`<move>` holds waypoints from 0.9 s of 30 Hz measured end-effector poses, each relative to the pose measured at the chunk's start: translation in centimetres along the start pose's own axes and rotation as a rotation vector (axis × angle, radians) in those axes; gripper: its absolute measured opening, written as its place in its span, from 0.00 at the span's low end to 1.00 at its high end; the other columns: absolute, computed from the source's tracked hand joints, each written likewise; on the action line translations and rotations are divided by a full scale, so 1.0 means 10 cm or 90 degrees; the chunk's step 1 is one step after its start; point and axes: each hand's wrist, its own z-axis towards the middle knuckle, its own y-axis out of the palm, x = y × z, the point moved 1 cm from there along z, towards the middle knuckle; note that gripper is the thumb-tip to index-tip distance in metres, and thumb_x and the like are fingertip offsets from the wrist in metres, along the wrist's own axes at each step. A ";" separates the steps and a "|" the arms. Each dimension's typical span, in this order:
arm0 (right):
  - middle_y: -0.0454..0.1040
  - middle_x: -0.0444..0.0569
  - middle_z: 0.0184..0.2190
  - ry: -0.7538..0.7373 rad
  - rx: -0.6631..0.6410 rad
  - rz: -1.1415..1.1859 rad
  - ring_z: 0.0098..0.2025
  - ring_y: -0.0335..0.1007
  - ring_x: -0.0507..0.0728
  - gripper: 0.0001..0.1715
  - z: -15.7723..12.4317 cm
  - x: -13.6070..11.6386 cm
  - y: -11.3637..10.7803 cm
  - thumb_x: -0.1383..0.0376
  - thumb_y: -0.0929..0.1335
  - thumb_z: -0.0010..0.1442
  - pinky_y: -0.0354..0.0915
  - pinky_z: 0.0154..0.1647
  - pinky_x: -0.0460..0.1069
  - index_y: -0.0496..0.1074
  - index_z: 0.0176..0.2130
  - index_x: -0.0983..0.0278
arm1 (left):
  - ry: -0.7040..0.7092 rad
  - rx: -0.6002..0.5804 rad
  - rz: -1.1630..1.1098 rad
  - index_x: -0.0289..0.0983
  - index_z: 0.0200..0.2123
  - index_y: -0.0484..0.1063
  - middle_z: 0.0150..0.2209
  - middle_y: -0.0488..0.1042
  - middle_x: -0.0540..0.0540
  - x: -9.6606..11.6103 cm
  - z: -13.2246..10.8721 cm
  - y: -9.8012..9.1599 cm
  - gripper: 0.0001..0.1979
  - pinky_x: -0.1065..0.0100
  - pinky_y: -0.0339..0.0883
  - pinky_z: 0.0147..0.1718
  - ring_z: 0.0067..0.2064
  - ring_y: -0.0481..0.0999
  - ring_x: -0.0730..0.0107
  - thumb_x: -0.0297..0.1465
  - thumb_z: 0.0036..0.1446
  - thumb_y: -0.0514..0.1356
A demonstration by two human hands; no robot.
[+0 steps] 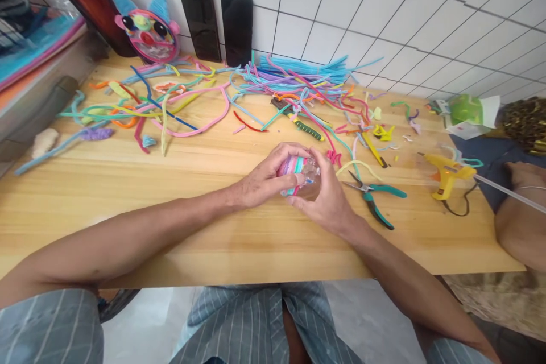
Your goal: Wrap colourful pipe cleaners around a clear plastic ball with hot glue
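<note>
Between my two hands, just above the wooden table [179,233], is a small rounded clear plastic piece [313,185], partly covered with pink, purple and turquoise pipe-cleaner bands. My left hand [273,177] wraps its left side, the thumb lying across the bands. On the right, my right hand [326,190] curls around the clear side, fingers on top and thumb beneath. My fingers hide much of the piece. Closest to my right hand lie teal-handled pliers [375,199], jaws apart, and a pale yellow pipe cleaner [362,165].
Behind my hands lie a pipe-cleaner heap [294,77], a green-black handled tool [305,125] and a yellow cutter [374,151]. A yellow glue gun [447,173] stands right, near another person's arm [522,216]. Two phones [236,28] and a decorated face figure [151,34] lean at the wall.
</note>
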 end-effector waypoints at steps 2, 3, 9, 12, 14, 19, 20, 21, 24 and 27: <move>0.70 0.67 0.73 -0.021 0.027 -0.009 0.73 0.71 0.75 0.65 0.01 0.01 0.00 0.48 0.82 0.60 0.72 0.71 0.74 0.50 0.80 0.59 | -0.009 -0.007 -0.027 0.44 0.61 0.73 0.67 0.73 0.39 -0.01 0.00 0.00 0.22 0.48 0.65 0.74 0.71 0.73 0.52 0.43 0.69 0.68; 0.70 0.66 0.72 -0.027 0.036 -0.016 0.73 0.72 0.75 0.64 0.02 0.02 -0.01 0.50 0.82 0.59 0.73 0.71 0.74 0.51 0.80 0.59 | -0.014 -0.012 -0.040 0.44 0.62 0.72 0.68 0.72 0.39 -0.01 0.00 0.00 0.22 0.48 0.65 0.74 0.72 0.72 0.52 0.44 0.69 0.68; 0.69 0.66 0.72 -0.063 0.074 -0.060 0.74 0.69 0.76 0.63 0.02 0.04 -0.05 0.57 0.80 0.58 0.71 0.73 0.75 0.51 0.79 0.59 | -0.061 0.004 -0.077 0.45 0.68 0.66 0.75 0.65 0.38 -0.08 -0.03 0.03 0.33 0.48 0.62 0.78 0.78 0.65 0.49 0.47 0.67 0.71; 0.70 0.65 0.72 -0.073 0.100 -0.084 0.75 0.68 0.76 0.61 0.02 0.04 -0.03 0.58 0.79 0.59 0.69 0.74 0.76 0.51 0.79 0.58 | -0.079 0.012 -0.094 0.46 0.71 0.63 0.74 0.66 0.38 -0.11 -0.05 0.06 0.36 0.46 0.63 0.77 0.78 0.66 0.48 0.48 0.67 0.71; 0.69 0.64 0.72 -0.066 0.110 -0.096 0.75 0.67 0.77 0.61 0.02 0.05 -0.02 0.58 0.79 0.59 0.67 0.75 0.77 0.51 0.79 0.58 | -0.094 0.012 -0.113 0.46 0.72 0.62 0.74 0.67 0.38 -0.12 -0.05 0.08 0.38 0.45 0.65 0.77 0.77 0.67 0.47 0.49 0.66 0.72; 0.68 0.65 0.73 -0.064 0.113 -0.100 0.75 0.66 0.77 0.61 0.03 0.04 0.00 0.57 0.78 0.61 0.67 0.75 0.77 0.49 0.80 0.58 | -0.109 0.020 -0.147 0.47 0.72 0.62 0.75 0.67 0.39 -0.13 -0.05 0.10 0.38 0.47 0.66 0.77 0.77 0.68 0.48 0.48 0.66 0.72; 0.68 0.65 0.73 -0.071 0.117 -0.102 0.75 0.67 0.77 0.61 0.03 0.04 0.00 0.58 0.78 0.61 0.67 0.75 0.77 0.49 0.80 0.58 | -0.106 0.022 -0.152 0.47 0.71 0.63 0.75 0.66 0.39 -0.13 -0.05 0.10 0.38 0.47 0.65 0.77 0.77 0.67 0.49 0.48 0.65 0.73; 0.68 0.65 0.73 -0.076 0.120 -0.104 0.75 0.67 0.77 0.61 0.03 0.04 0.01 0.58 0.78 0.61 0.67 0.75 0.77 0.49 0.80 0.58 | -0.105 0.022 -0.158 0.47 0.71 0.63 0.75 0.67 0.39 -0.13 -0.05 0.10 0.38 0.48 0.65 0.77 0.77 0.67 0.49 0.47 0.65 0.73; 0.68 0.65 0.73 -0.080 0.123 -0.113 0.75 0.67 0.77 0.61 0.03 0.05 0.01 0.58 0.78 0.60 0.67 0.75 0.77 0.49 0.80 0.57 | -0.126 0.022 -0.177 0.47 0.71 0.63 0.73 0.68 0.40 -0.13 -0.05 0.10 0.38 0.49 0.69 0.74 0.75 0.70 0.49 0.46 0.64 0.74; 0.69 0.64 0.72 -0.079 0.128 -0.119 0.75 0.67 0.77 0.60 0.03 0.06 0.02 0.57 0.78 0.61 0.68 0.74 0.77 0.50 0.80 0.57 | -0.145 0.025 -0.199 0.47 0.71 0.63 0.71 0.71 0.40 -0.14 -0.04 0.11 0.39 0.50 0.73 0.71 0.72 0.73 0.49 0.45 0.62 0.75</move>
